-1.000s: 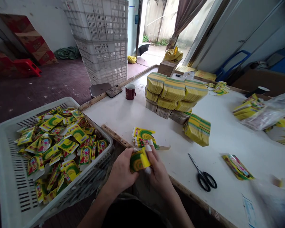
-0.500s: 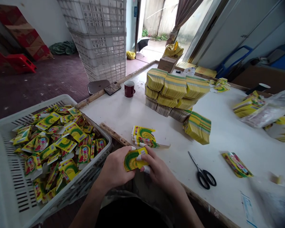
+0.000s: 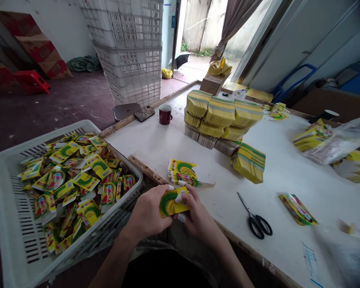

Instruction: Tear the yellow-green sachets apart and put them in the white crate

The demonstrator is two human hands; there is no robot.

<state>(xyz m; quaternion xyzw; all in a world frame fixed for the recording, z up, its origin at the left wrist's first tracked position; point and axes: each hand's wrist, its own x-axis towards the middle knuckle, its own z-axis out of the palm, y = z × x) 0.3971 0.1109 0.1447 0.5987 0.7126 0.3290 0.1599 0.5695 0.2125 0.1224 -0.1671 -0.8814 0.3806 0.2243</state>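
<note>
Both hands hold one small yellow-and-green packet (image 3: 170, 203) at the near edge of the white table (image 3: 156, 146). My left hand (image 3: 148, 214) grips its left side, fingers curled round it. My right hand (image 3: 195, 214) pinches its right side, with white tape on the fingertips. Just beyond the hands a small stack of the same flat packets (image 3: 182, 173) lies on the table. A white plastic crate (image 3: 10, 224) at my left is full of several loose filled packets (image 3: 78, 180).
Black scissors (image 3: 256, 222) lie right of my hands, and a single packet (image 3: 297, 209) further right. Big bundles of flat packets (image 3: 222, 118) are piled mid-table. A red mug (image 3: 165, 114) and a phone (image 3: 144, 113) sit at the far left edge. Stacked white crates (image 3: 129, 48) stand behind.
The packet has been turned flatter between my hands, its green-ringed face now up. Both hands stay at the table edge.
</note>
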